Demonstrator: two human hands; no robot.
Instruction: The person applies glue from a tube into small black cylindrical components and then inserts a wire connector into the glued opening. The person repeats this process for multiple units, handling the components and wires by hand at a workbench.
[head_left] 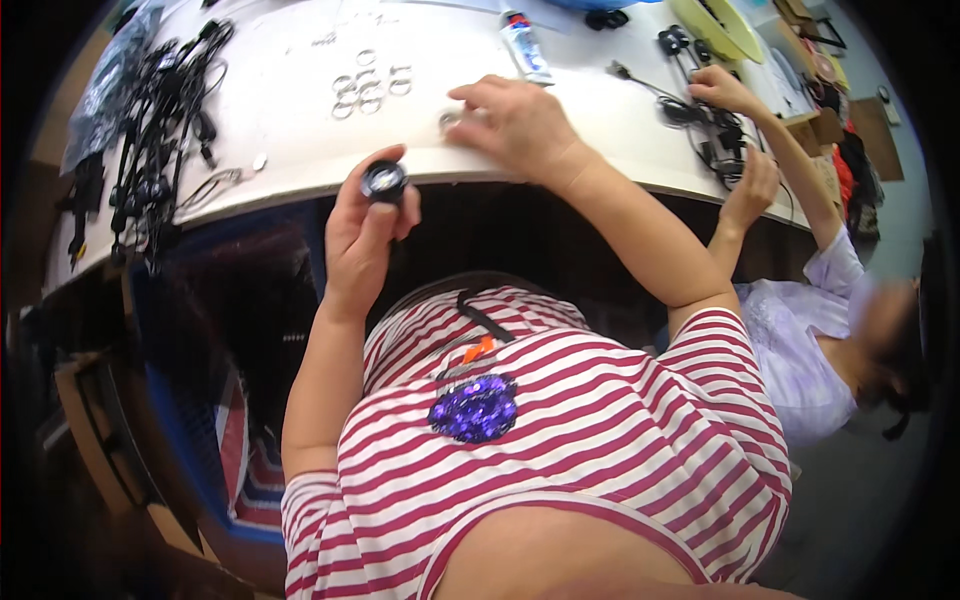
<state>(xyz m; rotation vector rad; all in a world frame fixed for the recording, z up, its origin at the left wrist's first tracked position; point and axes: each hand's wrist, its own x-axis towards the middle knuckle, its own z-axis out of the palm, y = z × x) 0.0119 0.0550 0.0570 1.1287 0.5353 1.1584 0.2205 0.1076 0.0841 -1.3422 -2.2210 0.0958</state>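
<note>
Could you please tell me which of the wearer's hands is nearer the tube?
Right: the right hand is on the near side of the tube; the left hand, its grip on a round black part, is farther, by the near edge of the table.

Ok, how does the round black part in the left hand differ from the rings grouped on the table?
Colour: the round black part has a dark body around a pale centre, while the rings look silvery.
Build: the black part is thick and chunky; the rings are thin, with open middles.
Pose: the black part is held up in the left hand, whereas the rings lie on the white tabletop.
Both have circular outlines.
</note>
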